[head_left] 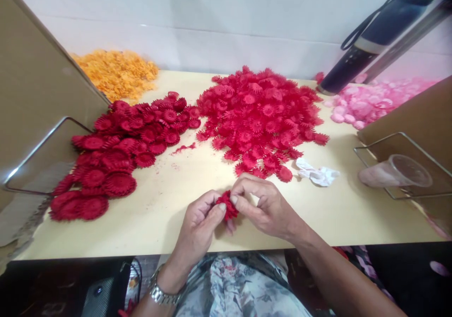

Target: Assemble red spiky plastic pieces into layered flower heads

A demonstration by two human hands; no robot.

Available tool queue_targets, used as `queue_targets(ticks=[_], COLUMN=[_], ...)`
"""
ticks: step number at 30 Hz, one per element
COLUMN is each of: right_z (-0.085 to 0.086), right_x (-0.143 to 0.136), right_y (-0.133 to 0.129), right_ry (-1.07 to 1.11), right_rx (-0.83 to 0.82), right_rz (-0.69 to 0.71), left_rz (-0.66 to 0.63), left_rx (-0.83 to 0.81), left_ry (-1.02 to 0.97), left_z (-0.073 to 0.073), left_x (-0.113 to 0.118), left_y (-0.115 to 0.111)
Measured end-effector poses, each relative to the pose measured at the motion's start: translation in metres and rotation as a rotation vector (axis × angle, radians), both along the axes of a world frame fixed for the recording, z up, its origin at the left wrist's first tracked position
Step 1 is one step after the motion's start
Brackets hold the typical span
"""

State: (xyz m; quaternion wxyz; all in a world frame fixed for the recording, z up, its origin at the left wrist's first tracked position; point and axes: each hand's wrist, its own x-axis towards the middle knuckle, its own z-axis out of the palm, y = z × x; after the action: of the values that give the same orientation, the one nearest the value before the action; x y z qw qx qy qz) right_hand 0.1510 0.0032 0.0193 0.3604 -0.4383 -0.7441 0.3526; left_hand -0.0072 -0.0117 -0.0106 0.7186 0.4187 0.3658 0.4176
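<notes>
Between my two hands, over the front of the table (169, 227), is a small dark red artificial flower piece (228, 206) with fringed petals. My left hand (202, 223) pinches its left side between thumb and fingers. From the right, the thumb and fingertips of my right hand (263, 206) grip its other edge. Beyond my hands lies a large heap of loose red fringed flower pieces (261, 112). To the left are rows of darker red layered flower pieces (120, 178), laid in overlapping stacks. The underside of the held piece is hidden by my fingers.
Orange petals (116, 74) are piled at the back left and pink ones (377, 100) at the back right. A dark bottle (370, 44) leans near the wall. A plastic cup (395, 172) sits in a wire holder; crumpled tissue (319, 173) lies nearby. Cardboard panels (45, 58) border the sides.
</notes>
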Motion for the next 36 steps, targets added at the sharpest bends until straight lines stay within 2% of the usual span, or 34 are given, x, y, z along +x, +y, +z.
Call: queue_targets(ticks=[3, 8, 12, 15, 20, 25, 29, 33, 36], right_z=[0.0, -0.002, -0.003, -0.003, -0.007, -0.012, -0.015, -0.019, -0.019], right_x=[0.0, 0.001, 0.001, 0.002, 0.001, 0.0, -0.003, -0.006, -0.006], right_y=[0.0, 0.0, 0.002, 0.003, 0.001, -0.003, -0.003, -0.003, -0.003], right_ry=[0.023, -0.109, -0.142, -0.059, 0.12, 0.242, 0.431, 0.537, 0.403], right_rx=[-0.032, 0.084, 0.123, 0.055, -0.151, -0.282, -0.365, -0.375, -0.286], right_rz=[0.003, -0.005, 0.008, 0.031, 0.038, 0.02, 0.009, -0.03, -0.042], left_rz=[0.019, 0.059, 0.024, 0.0, -0.016, 0.004, 0.034, 0.08, 0.129], left_rx=[-0.012, 0.0, -0.004, -0.005, 0.0, 0.013, 0.015, 0.001, 0.016], left_ry=[0.011, 0.079, 0.094, 0.112, 0.131, 0.104, 0.069, 0.06, 0.148], left_z=[-0.001, -0.002, -0.001, -0.001, 0.0, -0.002, -0.003, -0.003, 0.001], left_x=[0.0, 0.0, 0.0, 0.0, -0.001, -0.002, -0.003, -0.001, 0.002], left_y=[0.0, 0.0, -0.001, -0.001, -0.001, -0.002, -0.002, -0.003, -0.003])
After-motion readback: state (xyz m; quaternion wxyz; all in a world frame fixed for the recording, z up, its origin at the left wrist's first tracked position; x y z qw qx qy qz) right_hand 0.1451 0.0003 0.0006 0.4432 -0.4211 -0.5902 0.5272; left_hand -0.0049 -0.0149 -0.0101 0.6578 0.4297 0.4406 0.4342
